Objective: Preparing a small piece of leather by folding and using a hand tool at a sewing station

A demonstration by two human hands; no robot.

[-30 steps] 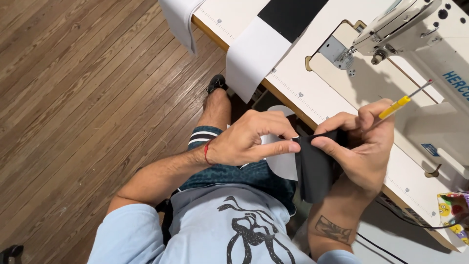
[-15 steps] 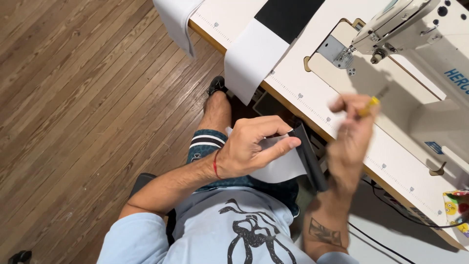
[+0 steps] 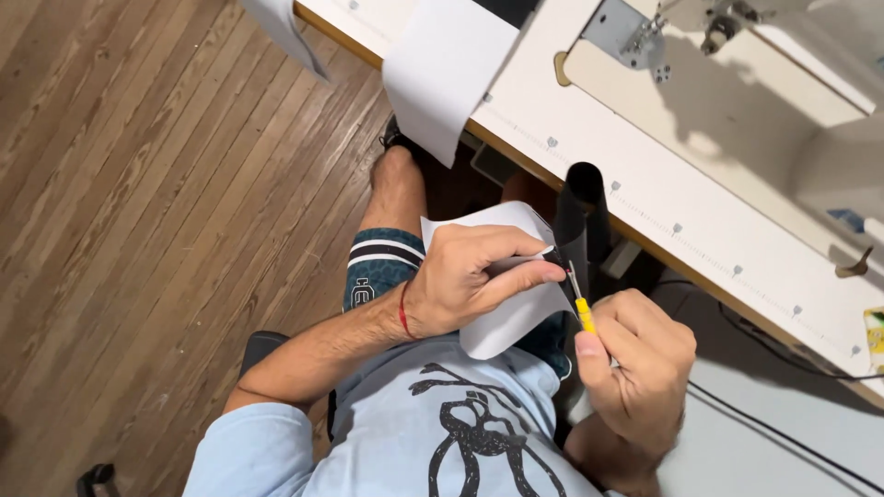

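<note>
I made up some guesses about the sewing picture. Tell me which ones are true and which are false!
1. The right hand holds a small tool with a yellow handle. True.
2. The left hand pinches white fabric and a black strip. True.
3. The floor is covered in green carpet. False: it is brown wooden boards.
4. The tool's tip points at the sewing machine. False: it points at the black strip beside the left fingers.
5. A red band sits on the left wrist. True.
</note>
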